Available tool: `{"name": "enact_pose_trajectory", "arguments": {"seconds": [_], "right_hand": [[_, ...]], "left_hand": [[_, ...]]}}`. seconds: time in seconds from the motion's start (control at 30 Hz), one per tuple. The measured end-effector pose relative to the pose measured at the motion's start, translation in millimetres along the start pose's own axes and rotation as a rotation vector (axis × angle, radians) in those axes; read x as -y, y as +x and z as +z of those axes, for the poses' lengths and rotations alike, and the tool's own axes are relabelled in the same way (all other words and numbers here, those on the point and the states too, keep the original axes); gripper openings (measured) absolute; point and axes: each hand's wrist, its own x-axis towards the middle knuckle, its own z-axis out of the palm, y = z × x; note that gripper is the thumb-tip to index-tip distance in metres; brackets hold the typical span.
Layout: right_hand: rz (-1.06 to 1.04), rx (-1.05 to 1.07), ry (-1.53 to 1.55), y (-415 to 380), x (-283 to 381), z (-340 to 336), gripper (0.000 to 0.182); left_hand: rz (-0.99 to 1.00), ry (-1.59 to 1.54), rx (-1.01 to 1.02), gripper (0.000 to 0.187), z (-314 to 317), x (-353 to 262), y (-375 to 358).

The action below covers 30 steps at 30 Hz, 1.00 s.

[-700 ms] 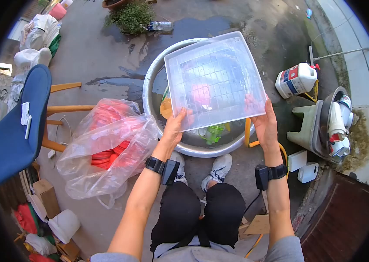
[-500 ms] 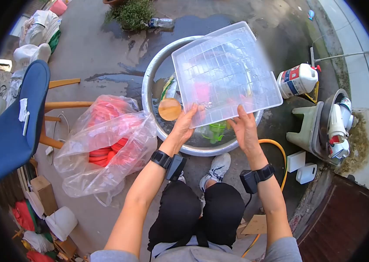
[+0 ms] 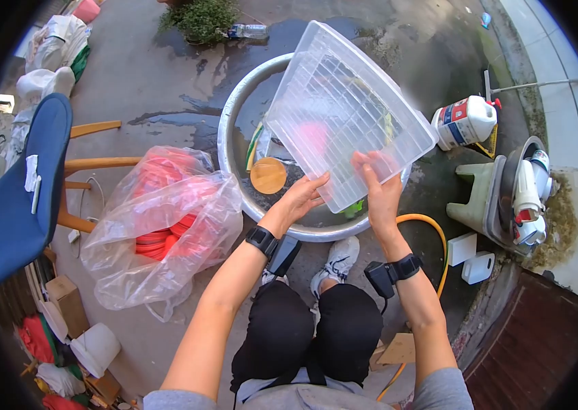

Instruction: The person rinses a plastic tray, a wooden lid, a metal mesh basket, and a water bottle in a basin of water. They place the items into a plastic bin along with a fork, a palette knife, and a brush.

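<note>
A shallow clear plastic tray (image 3: 343, 102) with a grid of ridges is held up, tilted, over a wide metal basin (image 3: 229, 123). My left hand (image 3: 300, 198) grips its lower left edge, fingertips at the rim. On the lower right side, my right hand (image 3: 381, 188) is closed around the rim, with some fingers seen through the plastic. Through the tray a pink patch shows blurred. In the basin are water, a round wooden-looking disc (image 3: 268, 175), a green and white item (image 3: 255, 147) and a bright green piece (image 3: 352, 209), mostly covered by the tray and my hand.
Left of the basin lies a clear plastic bag (image 3: 125, 266) of red discs, near a blue chair (image 3: 22, 184). To the right are a white jug (image 3: 466, 121), a stool (image 3: 470, 188) with containers, and a yellow hose (image 3: 439, 236). A potted plant (image 3: 200, 20) stands at the back.
The tray has turned clockwise and tilted more steeply, its top corner rising. Both hands have shifted with it along its edges, and less of the green piece in the basin shows.
</note>
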Motion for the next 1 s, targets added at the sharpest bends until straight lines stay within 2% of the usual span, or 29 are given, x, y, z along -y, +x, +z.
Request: {"name": "enact_pose_trajectory", "arguments": {"seconds": [0.1, 0.2, 0.27, 0.33, 0.37, 0.43, 0.47, 0.57, 0.67, 1.0], "right_hand": [[-0.078, 0.042, -0.071, -2.7, 10.6, 5.2, 0.025], [-0.177, 0.084, -0.173, -5.7, 17.9, 9.8, 0.019], [-0.238, 0.103, -0.247, -7.1, 16.9, 11.0, 0.017], [-0.365, 0.087, -0.397, -10.6, 12.7, 11.5, 0.019], [-0.365, 0.086, -0.396, -12.5, 12.8, 11.1, 0.019], [-0.462, 0.12, -0.486, -16.6, 19.7, 13.1, 0.032], [-0.461, 0.121, -0.484, -16.2, 22.0, 14.1, 0.032], [-0.643, 0.266, -0.44, -10.9, 19.5, 15.6, 0.041], [-0.709, 0.348, -0.485, -11.3, 23.2, 14.9, 0.036], [-0.865, 0.318, -0.584, 0.5, 33.8, 10.7, 0.038]], "left_hand": [[-0.021, -0.008, -0.007, 0.044, 2.5, -0.3, 2.1], [0.045, -0.077, 0.011, 0.042, 6.0, -0.3, 2.5], [0.072, -0.128, 0.084, 0.041, 6.7, -2.0, 5.8], [0.089, -0.152, 0.105, 0.04, 4.7, 1.8, 11.6], [0.104, -0.175, 0.127, 0.038, 3.7, 3.6, 14.9], [0.117, -0.187, 0.175, 0.037, 7.3, 3.7, 19.4], [0.134, -0.202, 0.225, 0.036, 7.6, 3.4, 20.1], [0.226, -0.169, 0.098, 0.036, 22.8, -5.7, -5.9], [0.272, -0.173, 0.045, 0.039, 22.1, -10.9, -6.0], [0.35, -0.203, 0.005, 0.053, 10.5, -38.2, -22.2]]}}
